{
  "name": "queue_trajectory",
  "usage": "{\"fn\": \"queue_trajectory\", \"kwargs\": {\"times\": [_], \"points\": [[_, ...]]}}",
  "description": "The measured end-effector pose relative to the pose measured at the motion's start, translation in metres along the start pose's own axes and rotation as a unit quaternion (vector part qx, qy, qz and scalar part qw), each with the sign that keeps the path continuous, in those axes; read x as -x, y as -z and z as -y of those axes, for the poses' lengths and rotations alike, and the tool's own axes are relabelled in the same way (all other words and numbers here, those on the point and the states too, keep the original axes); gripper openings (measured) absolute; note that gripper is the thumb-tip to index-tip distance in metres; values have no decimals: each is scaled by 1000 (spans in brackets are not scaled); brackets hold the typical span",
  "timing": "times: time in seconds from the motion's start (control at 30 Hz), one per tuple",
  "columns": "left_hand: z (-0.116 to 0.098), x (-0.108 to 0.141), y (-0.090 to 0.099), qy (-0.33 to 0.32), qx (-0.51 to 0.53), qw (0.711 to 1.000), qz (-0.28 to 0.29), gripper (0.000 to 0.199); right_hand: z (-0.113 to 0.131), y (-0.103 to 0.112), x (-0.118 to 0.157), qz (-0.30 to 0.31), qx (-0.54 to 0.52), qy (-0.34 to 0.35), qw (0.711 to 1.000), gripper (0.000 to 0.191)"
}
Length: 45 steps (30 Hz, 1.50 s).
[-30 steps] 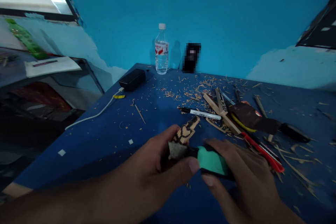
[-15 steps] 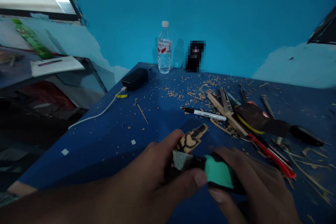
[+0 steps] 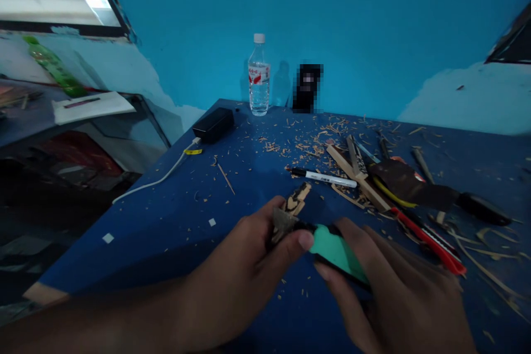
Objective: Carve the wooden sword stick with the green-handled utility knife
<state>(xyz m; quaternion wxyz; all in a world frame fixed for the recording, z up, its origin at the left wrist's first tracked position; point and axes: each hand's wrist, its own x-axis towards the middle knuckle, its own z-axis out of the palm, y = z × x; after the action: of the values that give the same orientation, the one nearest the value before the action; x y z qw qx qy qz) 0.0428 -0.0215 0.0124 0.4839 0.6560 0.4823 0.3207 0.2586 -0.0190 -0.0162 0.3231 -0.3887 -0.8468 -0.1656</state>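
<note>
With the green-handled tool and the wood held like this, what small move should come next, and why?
Perhaps a short, light push of the metal blade along the dark-marked wood: the blade lies across it, the left hand holds the wood with its thumb against the green-handled tool, and the right hand grips that tool.

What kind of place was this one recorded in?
Likely a small woodcarving workspace, perhaps a craft room: wood shavings litter the blue table, the left hand holds a marked wood piece, and the right hand grips a green-handled bladed tool.
</note>
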Motion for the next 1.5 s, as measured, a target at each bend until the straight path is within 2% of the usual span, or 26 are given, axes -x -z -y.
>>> {"fn": "queue_trajectory", "kwargs": {"times": [0.33,0.53,0.83,1.03,1.13,1.27,1.5], "points": [[-5,1,-6,43,106,993,-21,31,-1,-4,-4,-44,76,32,996,36],[-2,2,-5,39,196,980,10,18,-7,-7,0,1,-59,4,998,35],[-11,4,3,18,178,980,89,17,-7,-1,-7,52,-143,1,988,33],[-7,5,0,-2,112,993,46,22,-7,-1,-5,43,-133,-1,990,33],[0,5,1,-7,46,998,51,18,-7,-3,-4,30,-83,8,996,31],[2,3,0,-11,-5,1000,20,27,-5,-4,-2,2,-29,8,1000,33],[-5,-4,-6,48,137,989,-7,28,-4,-5,-2,-30,42,20,998,35]]}}
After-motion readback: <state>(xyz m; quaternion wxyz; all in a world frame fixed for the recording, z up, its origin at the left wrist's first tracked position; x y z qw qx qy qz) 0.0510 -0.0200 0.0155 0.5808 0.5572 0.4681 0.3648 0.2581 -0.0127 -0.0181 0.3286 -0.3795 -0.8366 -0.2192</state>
